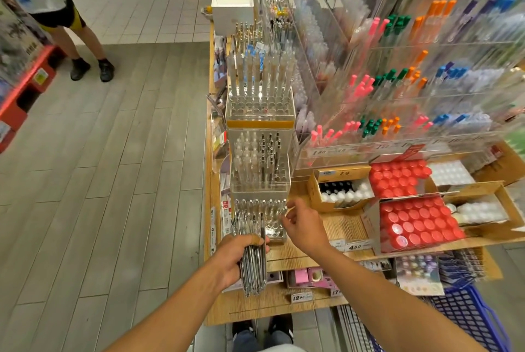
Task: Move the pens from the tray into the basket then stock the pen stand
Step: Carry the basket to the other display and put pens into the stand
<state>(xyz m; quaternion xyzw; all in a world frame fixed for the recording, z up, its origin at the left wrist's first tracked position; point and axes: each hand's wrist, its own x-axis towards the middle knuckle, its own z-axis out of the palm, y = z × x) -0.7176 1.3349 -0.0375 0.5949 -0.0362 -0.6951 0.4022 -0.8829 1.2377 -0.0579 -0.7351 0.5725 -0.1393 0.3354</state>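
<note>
Grey wood floor fills the left side of a shop, and another person stands far off on it. On the right is a big clear rack full of pink, green, orange and blue pens. It sits on a long wooden table. Boxes of red-capped bottles lie on the table near the rack. A blue basket is low down at the right, by the table's edge.

Three clear pen stands run in a row along the table's left side. The nearest pen stand has a row of pens at its back, and its front holes look bare.

The left hand is wrapped tight round a thick bunch of pens, just in front of the nearest stand. The bunch points up toward the stand.

The right hand hovers just beside the stand's right side. Its fingers are loosely bent and I cannot see anything in them.
</note>
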